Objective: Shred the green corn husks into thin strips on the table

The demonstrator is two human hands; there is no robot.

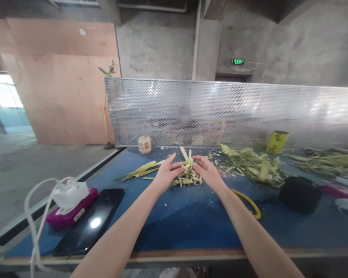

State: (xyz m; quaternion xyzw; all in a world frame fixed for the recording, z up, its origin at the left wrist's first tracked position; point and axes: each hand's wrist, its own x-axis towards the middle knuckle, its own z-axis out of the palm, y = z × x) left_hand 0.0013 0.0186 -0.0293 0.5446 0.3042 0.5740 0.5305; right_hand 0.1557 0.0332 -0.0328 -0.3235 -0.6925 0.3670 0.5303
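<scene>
Above the table's middle, both hands hold one small bundle of pale green-white leaf strips that look like corn husk. Two white strips stick up from its top like a fork. My left hand grips it from the left, with one finger pointing up and away. From the right, my right hand closes its thumb and fingers on the same bundle. Just below the hands lies a heap of short leaf scraps. Long yellow-green leaf strips lie left of my left hand.
On the blue table, husks are piled at right, near a yellow-green tin, a black roll and a yellow hoop. A twine spool stands back left; a phone and tissue pack lie front left. A perforated metal screen borders the back.
</scene>
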